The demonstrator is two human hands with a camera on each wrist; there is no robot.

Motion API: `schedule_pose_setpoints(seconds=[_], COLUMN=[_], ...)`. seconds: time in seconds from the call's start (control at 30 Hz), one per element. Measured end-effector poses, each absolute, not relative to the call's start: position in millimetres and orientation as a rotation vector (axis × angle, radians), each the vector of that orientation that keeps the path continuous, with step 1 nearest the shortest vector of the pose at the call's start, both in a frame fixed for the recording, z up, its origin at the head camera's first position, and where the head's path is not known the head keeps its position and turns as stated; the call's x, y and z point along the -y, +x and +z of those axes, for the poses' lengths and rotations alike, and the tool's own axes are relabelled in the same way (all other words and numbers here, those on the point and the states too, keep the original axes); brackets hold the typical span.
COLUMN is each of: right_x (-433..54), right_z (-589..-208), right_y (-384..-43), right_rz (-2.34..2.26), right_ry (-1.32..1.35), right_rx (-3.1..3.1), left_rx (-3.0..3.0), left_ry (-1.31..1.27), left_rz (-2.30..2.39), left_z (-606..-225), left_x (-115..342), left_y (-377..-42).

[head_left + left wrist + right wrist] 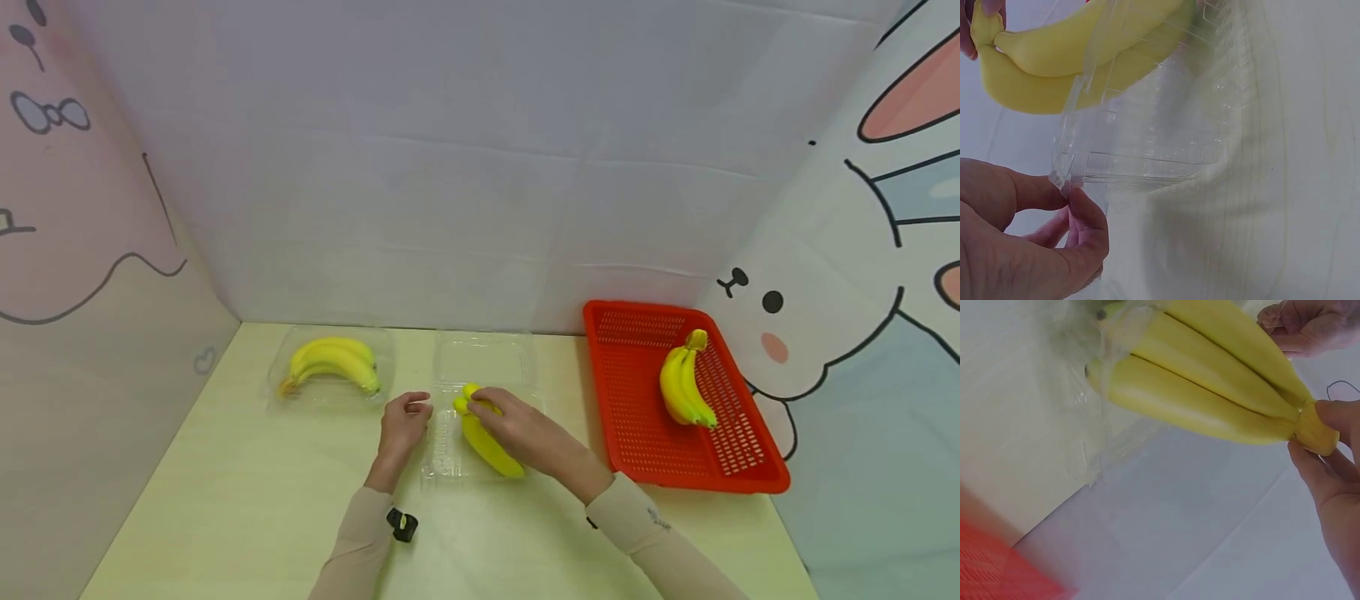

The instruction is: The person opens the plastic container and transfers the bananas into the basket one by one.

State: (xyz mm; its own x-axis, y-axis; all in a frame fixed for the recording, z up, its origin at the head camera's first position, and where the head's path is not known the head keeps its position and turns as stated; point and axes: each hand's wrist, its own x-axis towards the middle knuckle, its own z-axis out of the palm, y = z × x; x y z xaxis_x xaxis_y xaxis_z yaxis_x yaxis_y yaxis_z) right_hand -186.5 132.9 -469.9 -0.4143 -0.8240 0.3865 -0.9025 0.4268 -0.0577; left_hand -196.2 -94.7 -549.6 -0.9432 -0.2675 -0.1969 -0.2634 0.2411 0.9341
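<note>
In the head view my right hand (528, 429) holds a bunch of yellow bananas (489, 448) over the base of an open clear plastic clamshell box (447, 454). The right wrist view shows thumb and fingers pinching the stem end, with the banana (1191, 394) tips angled down at the box. My left hand (403, 427) is at the box's left side. Up close in the left wrist view, its thumb and forefinger pinch the rim corner of the clear box (1141, 165). The box lid (483, 358) lies folded back toward the wall.
A second clear box (384, 354) with bananas (333, 358) inside stands at the back left. On the right is a red perforated basket (622, 392) holding another banana bunch (681, 387). A pale wall sheet (480, 208) rises behind the wooden table (225, 500).
</note>
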Motion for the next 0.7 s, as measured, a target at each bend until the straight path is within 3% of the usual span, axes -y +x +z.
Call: schedule_pose_setpoints(seconds=[0.7], right_x=[-152], right_z=[-475], right_y=[-192], right_rz=[0.586], right_ry=[1.330], right_rx=[2.271], left_rx=[2.461], left_ry=[0.527], left_rz=[-1.867], left_z=[-549], left_x=[95], left_y=[-195])
